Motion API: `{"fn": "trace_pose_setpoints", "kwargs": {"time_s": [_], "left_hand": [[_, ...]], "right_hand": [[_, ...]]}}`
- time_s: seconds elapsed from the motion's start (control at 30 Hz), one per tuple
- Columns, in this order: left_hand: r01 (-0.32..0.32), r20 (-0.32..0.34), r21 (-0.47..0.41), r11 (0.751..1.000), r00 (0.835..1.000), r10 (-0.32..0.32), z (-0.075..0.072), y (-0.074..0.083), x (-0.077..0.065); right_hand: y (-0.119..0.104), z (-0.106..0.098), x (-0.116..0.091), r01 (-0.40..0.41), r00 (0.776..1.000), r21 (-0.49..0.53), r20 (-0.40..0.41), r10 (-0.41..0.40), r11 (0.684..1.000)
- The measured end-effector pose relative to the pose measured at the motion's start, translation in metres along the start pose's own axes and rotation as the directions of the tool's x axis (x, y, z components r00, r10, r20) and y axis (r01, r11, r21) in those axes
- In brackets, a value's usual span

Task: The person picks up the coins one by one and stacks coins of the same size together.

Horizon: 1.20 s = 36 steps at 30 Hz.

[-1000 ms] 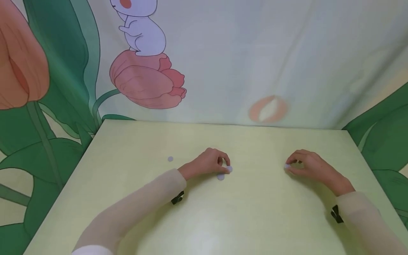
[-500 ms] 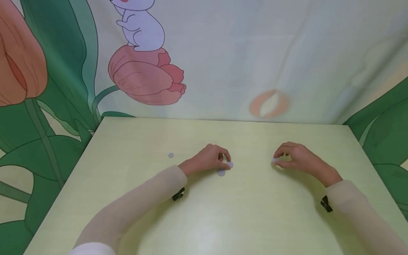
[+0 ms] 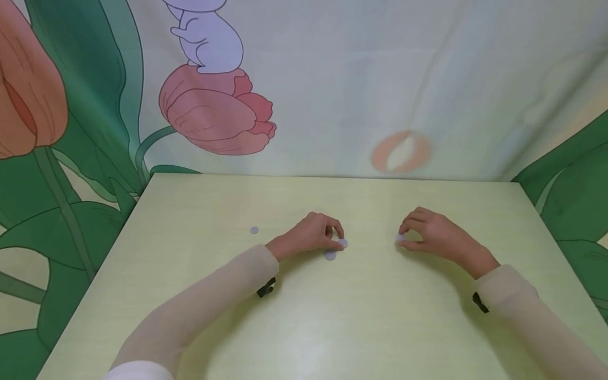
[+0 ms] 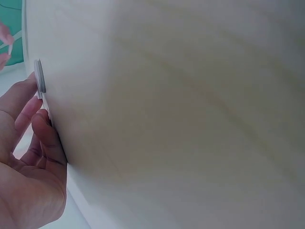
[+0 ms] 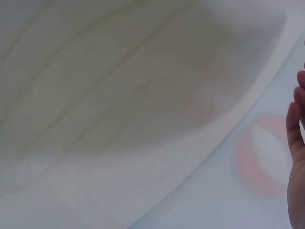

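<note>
Near the middle of the table, my left hand [image 3: 311, 235] pinches a small pale round disc [image 3: 343, 243] between thumb and finger. In the left wrist view this disc [image 4: 40, 76] stands out at the fingertips and its edge looks layered. Another pale disc [image 3: 330, 255] lies just below that hand's thumb. To the right, my right hand [image 3: 434, 235] pinches a similar disc [image 3: 400, 238], mostly covered by its fingertips. A gap separates the two hands. In the right wrist view only part of the right hand [image 5: 296, 152] shows at the edge, its disc out of sight.
A single pale disc [image 3: 254, 230] lies on the table [image 3: 304, 316], left of the left hand. Behind the table's far edge hangs a cloth [image 3: 323, 95] printed with flowers and a white animal. Dark clips or straps [image 3: 266, 287] show under both sleeves.
My right hand has moved left across the table with its disc, closing in on the left hand. The left hand keeps its place and its pinch. The head view has tilted slightly down.
</note>
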<state>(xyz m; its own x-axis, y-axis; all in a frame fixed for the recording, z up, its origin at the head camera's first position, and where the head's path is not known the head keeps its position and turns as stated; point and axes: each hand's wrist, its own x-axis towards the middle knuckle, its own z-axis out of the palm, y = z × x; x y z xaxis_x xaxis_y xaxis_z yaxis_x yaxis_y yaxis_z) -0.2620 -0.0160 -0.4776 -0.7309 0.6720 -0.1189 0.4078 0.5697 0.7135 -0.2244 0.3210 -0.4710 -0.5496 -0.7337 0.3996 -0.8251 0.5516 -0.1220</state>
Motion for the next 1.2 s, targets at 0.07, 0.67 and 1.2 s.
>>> {"fn": "trace_pose_setpoints", "kwargs": {"time_s": [0.07, 0.67, 1.2], "left_hand": [[0.003, -0.003, 0.004, 1.000, 1.000, -0.003, 0.000, 0.001, 0.000], [0.009, -0.007, 0.014, 1.000, 1.000, -0.008, 0.001, 0.000, 0.000], [0.002, -0.014, 0.030, 1.000, 1.000, -0.002, 0.000, 0.002, 0.002]], "right_hand": [[0.000, 0.001, 0.002, 0.028, 0.999, -0.023, -0.025, -0.029, 0.999], [-0.011, 0.012, 0.016, 0.058, 0.998, 0.072, -0.019, -0.057, 0.996], [-0.029, 0.037, 0.045, -0.238, 0.956, 0.395, 0.256, 0.143, 0.887]]}}
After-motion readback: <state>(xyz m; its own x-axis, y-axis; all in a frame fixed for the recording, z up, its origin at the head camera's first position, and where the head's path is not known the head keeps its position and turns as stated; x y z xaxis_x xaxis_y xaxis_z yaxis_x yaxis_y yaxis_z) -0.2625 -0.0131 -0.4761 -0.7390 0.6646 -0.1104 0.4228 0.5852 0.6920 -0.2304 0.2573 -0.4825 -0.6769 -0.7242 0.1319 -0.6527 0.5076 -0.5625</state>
